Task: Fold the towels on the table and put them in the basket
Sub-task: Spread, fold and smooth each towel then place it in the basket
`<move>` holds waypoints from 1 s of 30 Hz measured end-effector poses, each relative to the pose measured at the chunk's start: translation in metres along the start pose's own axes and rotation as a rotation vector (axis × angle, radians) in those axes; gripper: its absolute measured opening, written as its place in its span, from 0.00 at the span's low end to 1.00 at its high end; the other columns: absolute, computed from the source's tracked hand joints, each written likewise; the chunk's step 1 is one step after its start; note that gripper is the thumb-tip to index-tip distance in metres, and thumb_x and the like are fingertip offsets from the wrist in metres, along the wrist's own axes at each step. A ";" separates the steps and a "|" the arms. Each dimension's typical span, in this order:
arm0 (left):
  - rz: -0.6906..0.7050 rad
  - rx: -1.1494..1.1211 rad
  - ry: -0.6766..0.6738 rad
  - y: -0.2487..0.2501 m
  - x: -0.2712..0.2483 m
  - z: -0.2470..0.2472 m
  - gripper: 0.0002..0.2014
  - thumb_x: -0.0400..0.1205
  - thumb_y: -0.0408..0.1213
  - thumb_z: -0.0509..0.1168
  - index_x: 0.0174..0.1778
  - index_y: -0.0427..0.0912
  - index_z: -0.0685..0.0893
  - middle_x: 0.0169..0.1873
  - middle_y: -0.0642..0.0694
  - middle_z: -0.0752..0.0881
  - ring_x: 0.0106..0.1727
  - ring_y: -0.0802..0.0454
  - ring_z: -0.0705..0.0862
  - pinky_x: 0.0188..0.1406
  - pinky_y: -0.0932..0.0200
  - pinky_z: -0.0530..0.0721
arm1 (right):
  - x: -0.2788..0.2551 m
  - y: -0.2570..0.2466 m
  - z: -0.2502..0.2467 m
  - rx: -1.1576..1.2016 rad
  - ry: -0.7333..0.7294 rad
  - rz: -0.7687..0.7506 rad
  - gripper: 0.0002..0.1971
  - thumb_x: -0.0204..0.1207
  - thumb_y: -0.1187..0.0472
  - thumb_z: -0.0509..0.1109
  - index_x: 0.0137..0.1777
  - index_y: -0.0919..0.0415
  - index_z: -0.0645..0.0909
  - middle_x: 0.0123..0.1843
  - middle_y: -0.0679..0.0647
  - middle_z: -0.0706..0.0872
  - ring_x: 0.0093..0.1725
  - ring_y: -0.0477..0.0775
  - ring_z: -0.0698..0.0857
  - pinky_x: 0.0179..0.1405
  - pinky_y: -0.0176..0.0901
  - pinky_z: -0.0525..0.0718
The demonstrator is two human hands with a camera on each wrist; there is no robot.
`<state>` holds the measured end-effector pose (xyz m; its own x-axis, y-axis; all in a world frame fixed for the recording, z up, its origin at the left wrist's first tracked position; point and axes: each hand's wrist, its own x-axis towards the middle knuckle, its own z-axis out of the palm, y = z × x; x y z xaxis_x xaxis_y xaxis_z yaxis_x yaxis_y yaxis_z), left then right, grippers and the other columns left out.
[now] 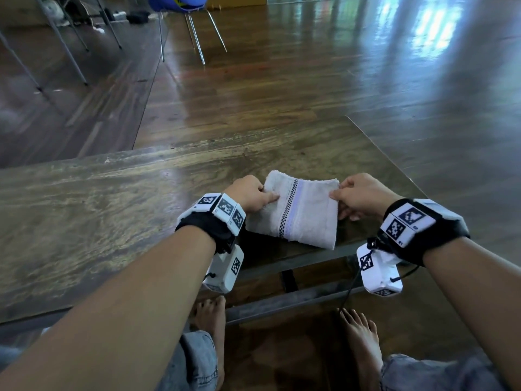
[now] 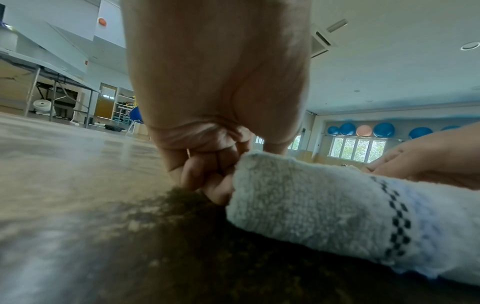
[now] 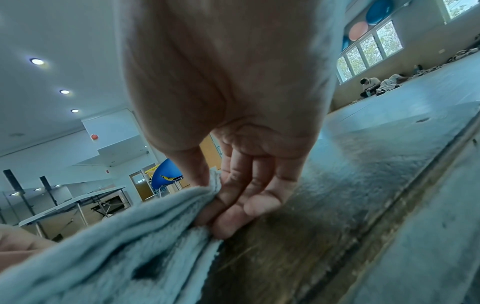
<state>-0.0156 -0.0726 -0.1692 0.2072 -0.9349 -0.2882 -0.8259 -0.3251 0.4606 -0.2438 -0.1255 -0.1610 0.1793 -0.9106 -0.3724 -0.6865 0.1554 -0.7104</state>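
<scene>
Head view. One towel lies folded to a small square near the front edge of the table, at about 6 o'clock of the tabletop, its checked stripe running front to back. Left hand pinches the towel's 9 o'clock edge, forefinger laid flat on the cloth; right hand pinches the 3 o'clock edge near the far corner. Judgement: folding of this towel is nearly or fully done — what remains is to lift it and carry it to the basket. No basket and no other towels show in any view, so I cannot tell how many are already stowed or left. A blue chair stands at 12 o'clock on a glossy wood floor; the tabletop is dark, worn wood with a streaked sheen.

Left wrist view. Fingers curled tight on the end of the towel, thumb on top. Cloth is thick, several layers. Behind: folding tables at 10 o'clock, exercise balls over windows at 2 o'clock, white ceiling.

Right wrist view. Thumb and forefinger nip the towel at its edge; the other fingers hang loosely curled toward the wood, gripping nothing. Ceiling spotlights at 10 o'clock — people sit on the floor far off at 2 o'clock.
</scene>
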 end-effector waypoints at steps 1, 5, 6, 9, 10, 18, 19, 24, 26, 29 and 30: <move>-0.007 0.002 0.001 0.000 0.001 0.000 0.28 0.82 0.55 0.67 0.23 0.44 0.65 0.23 0.48 0.70 0.24 0.51 0.68 0.25 0.55 0.61 | 0.001 0.000 0.000 -0.001 -0.004 0.003 0.05 0.84 0.60 0.68 0.52 0.61 0.77 0.43 0.63 0.91 0.34 0.56 0.89 0.25 0.42 0.79; -0.007 -0.006 0.003 0.001 0.002 0.000 0.28 0.83 0.56 0.65 0.24 0.43 0.66 0.23 0.47 0.70 0.25 0.51 0.69 0.25 0.55 0.62 | 0.005 -0.001 0.000 -0.006 0.002 0.021 0.06 0.84 0.59 0.67 0.49 0.60 0.77 0.37 0.58 0.90 0.31 0.53 0.89 0.25 0.41 0.79; -0.005 -0.022 0.001 0.001 0.002 0.000 0.27 0.83 0.56 0.65 0.24 0.43 0.67 0.24 0.47 0.71 0.25 0.51 0.70 0.26 0.55 0.63 | 0.005 -0.002 0.001 -0.007 0.007 0.023 0.07 0.85 0.59 0.67 0.47 0.60 0.77 0.36 0.58 0.90 0.31 0.53 0.89 0.24 0.41 0.79; -0.037 -0.092 -0.012 0.001 0.002 -0.002 0.24 0.81 0.52 0.67 0.24 0.42 0.70 0.25 0.48 0.73 0.26 0.50 0.71 0.26 0.57 0.65 | 0.004 -0.002 0.002 -0.019 0.025 0.014 0.09 0.84 0.59 0.66 0.41 0.59 0.77 0.34 0.57 0.90 0.30 0.53 0.89 0.23 0.41 0.79; -0.054 -0.111 -0.015 0.002 0.001 -0.003 0.22 0.80 0.49 0.68 0.24 0.42 0.71 0.25 0.48 0.73 0.26 0.50 0.71 0.26 0.58 0.65 | 0.004 -0.002 0.002 -0.024 0.028 0.011 0.09 0.84 0.60 0.66 0.41 0.59 0.77 0.34 0.57 0.90 0.30 0.53 0.90 0.23 0.41 0.79; -0.085 -0.168 -0.027 0.001 -0.001 -0.004 0.18 0.77 0.44 0.69 0.23 0.42 0.75 0.25 0.47 0.76 0.28 0.49 0.73 0.27 0.59 0.67 | 0.002 -0.004 0.002 0.009 0.011 0.030 0.10 0.85 0.61 0.62 0.40 0.60 0.75 0.37 0.61 0.90 0.33 0.58 0.91 0.26 0.42 0.80; -0.085 -0.165 -0.037 0.001 0.000 -0.004 0.17 0.77 0.45 0.69 0.25 0.41 0.78 0.27 0.47 0.78 0.30 0.49 0.76 0.28 0.59 0.69 | 0.002 -0.004 0.003 0.006 0.013 0.029 0.11 0.85 0.61 0.62 0.40 0.60 0.75 0.36 0.61 0.90 0.33 0.58 0.91 0.26 0.42 0.81; -0.092 -0.166 -0.062 0.002 0.004 -0.003 0.14 0.77 0.46 0.69 0.29 0.41 0.79 0.33 0.45 0.82 0.33 0.49 0.79 0.30 0.59 0.72 | 0.004 -0.002 0.004 -0.033 0.035 0.020 0.10 0.84 0.60 0.63 0.41 0.61 0.79 0.35 0.60 0.92 0.34 0.57 0.92 0.29 0.44 0.84; -0.106 -0.177 -0.055 0.004 0.004 -0.005 0.13 0.76 0.46 0.68 0.32 0.41 0.79 0.35 0.45 0.82 0.34 0.49 0.80 0.30 0.58 0.73 | 0.005 -0.002 0.003 -0.034 0.035 0.025 0.10 0.84 0.60 0.63 0.42 0.62 0.80 0.35 0.60 0.92 0.33 0.56 0.92 0.29 0.44 0.84; -0.123 -0.221 -0.029 0.005 0.005 -0.007 0.12 0.74 0.46 0.68 0.32 0.42 0.77 0.34 0.46 0.80 0.33 0.50 0.77 0.29 0.58 0.69 | 0.007 -0.002 0.003 -0.026 0.035 0.040 0.10 0.84 0.61 0.63 0.41 0.63 0.80 0.34 0.60 0.92 0.31 0.56 0.92 0.28 0.43 0.84; -0.123 -0.219 -0.027 0.005 0.005 -0.007 0.12 0.74 0.46 0.68 0.31 0.43 0.76 0.34 0.46 0.79 0.33 0.50 0.76 0.30 0.58 0.69 | 0.007 -0.002 0.003 -0.025 0.038 0.043 0.10 0.84 0.61 0.63 0.42 0.63 0.80 0.34 0.60 0.92 0.31 0.56 0.92 0.28 0.43 0.84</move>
<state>-0.0151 -0.0798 -0.1628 0.2830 -0.8831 -0.3741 -0.6614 -0.4622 0.5907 -0.2388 -0.1310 -0.1640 0.1227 -0.9170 -0.3795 -0.7107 0.1857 -0.6786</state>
